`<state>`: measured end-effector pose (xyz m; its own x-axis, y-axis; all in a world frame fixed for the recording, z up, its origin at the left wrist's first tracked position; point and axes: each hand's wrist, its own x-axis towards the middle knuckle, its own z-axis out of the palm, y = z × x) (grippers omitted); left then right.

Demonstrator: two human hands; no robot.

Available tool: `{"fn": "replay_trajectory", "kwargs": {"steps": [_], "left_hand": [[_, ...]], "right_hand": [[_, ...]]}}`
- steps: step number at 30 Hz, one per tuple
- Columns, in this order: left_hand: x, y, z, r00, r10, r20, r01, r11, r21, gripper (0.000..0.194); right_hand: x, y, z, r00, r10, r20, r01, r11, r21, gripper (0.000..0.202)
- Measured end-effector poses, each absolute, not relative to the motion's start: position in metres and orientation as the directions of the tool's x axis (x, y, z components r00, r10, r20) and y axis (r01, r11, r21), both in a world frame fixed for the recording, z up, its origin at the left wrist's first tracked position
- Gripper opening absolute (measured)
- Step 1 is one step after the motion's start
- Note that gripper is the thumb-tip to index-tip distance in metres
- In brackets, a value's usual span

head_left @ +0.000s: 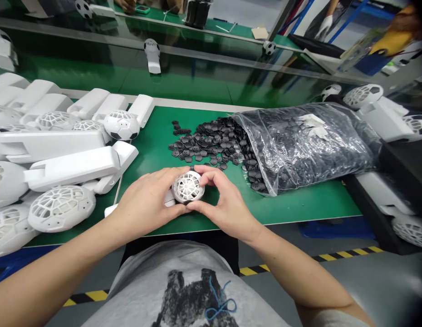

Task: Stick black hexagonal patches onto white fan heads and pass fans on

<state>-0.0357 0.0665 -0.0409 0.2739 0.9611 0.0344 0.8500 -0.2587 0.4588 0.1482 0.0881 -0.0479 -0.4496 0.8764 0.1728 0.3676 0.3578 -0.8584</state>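
Observation:
Between my hands is a small white handheld fan [188, 186] with a round, soccer-ball-patterned grille facing up. My left hand [148, 197] is wrapped round its left side, covering most of the white handle behind it. My right hand [223, 197] closes on the right side of the fan head, index finger and thumb at the rim. Just beyond my fingers lies a loose pile of small black pentagon pieces [206, 143]. They spill from the mouth of a clear plastic bag [306, 145] full of the same pieces.
White fans [61, 209] without black patches are heaped at the left. One fan with black patches [121, 125] lies by the pile. Beyond the green table [299, 206], a belt [197, 84] carries a finished-looking fan [152, 55]. A black bin [401, 181] with fans stands right.

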Motion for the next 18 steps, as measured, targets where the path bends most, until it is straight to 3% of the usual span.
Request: {"fn": "replay_trajectory", "kwargs": {"steps": [3,7,18], "left_hand": [[-0.0342,0.0662,-0.0394,0.256,0.966,0.037,0.847,-0.242,0.473,0.055],[-0.0328,0.0661,-0.0380,0.251,0.968,0.009,0.839,-0.222,0.497,0.048],[-0.0368,0.0692,-0.0389,0.223,0.974,-0.044,0.757,-0.145,0.638,0.061]], "right_hand": [[0.1477,0.0884,-0.0481,-0.439,0.893,0.099,0.380,0.285,-0.880,0.045],[0.1476,0.0890,-0.0510,-0.432,0.894,0.118,0.389,0.303,-0.870,0.049],[0.1469,0.0982,-0.0420,-0.489,0.867,0.101,0.414,0.332,-0.848,0.049]]}}
